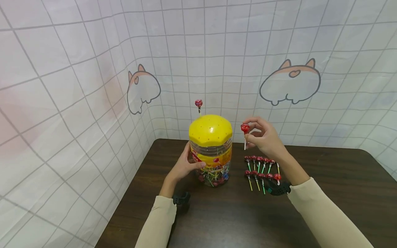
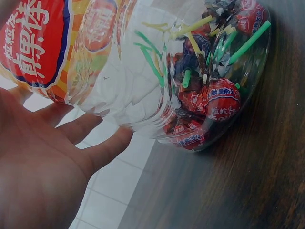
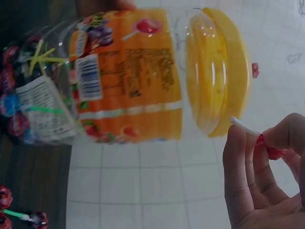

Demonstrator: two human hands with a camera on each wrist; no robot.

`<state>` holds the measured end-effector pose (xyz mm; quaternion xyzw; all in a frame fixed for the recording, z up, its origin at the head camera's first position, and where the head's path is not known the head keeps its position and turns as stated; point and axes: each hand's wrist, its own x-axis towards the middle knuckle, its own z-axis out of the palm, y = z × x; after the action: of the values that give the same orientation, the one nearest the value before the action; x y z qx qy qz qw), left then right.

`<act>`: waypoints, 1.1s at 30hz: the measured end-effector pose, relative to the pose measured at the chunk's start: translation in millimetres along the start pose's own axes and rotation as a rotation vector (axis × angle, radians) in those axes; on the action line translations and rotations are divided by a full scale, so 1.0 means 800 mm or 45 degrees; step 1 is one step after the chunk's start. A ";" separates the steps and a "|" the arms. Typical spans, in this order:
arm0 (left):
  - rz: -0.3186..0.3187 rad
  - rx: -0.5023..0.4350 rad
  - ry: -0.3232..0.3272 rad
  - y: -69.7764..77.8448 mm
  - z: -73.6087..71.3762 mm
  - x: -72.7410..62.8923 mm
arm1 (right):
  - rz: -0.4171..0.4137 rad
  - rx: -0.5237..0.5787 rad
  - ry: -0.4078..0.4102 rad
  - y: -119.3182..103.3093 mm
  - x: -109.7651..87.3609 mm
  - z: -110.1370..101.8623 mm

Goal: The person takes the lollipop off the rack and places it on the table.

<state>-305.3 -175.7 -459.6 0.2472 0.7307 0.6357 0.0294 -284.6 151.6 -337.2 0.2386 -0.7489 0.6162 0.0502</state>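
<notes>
A clear plastic jar point(image 1: 214, 174) with a yellow lid point(image 1: 211, 129) and an orange label point(image 3: 143, 71) stands upright on the table, lollipops point(image 2: 221, 100) heaped in its bottom. One lollipop point(image 1: 198, 103) sticks up from the lid's far left edge. My left hand point(image 1: 183, 167) holds the jar's left side, thumb across the front and fingers round the side. To the right of the lid, my right hand point(image 1: 263, 137) pinches a red-wrapped lollipop point(image 1: 245, 128) between thumb and fingers, head up. Its white stick point(image 3: 243, 125) points down, apart from the lid.
Two rows of lollipops point(image 1: 262, 175) lie on the dark wooden table point(image 1: 223, 220) right of the jar, below my right forearm. A white gridded cloth point(image 1: 211, 62) hangs behind the table and along its left. Each wrist wears a black strap point(image 1: 181, 198).
</notes>
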 end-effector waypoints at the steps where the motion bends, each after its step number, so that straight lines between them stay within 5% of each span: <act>1: -0.002 0.000 0.000 -0.001 0.000 0.000 | 0.003 -0.003 -0.001 0.004 -0.003 -0.003; 33: 0.023 -0.010 -0.023 -0.004 -0.004 -0.001 | 0.192 -0.198 0.015 0.119 -0.113 -0.082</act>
<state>-306.4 -179.2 -462.1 0.2593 0.7256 0.6366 0.0311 -259.6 252.4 -440.8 0.1734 -0.8101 0.5595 0.0263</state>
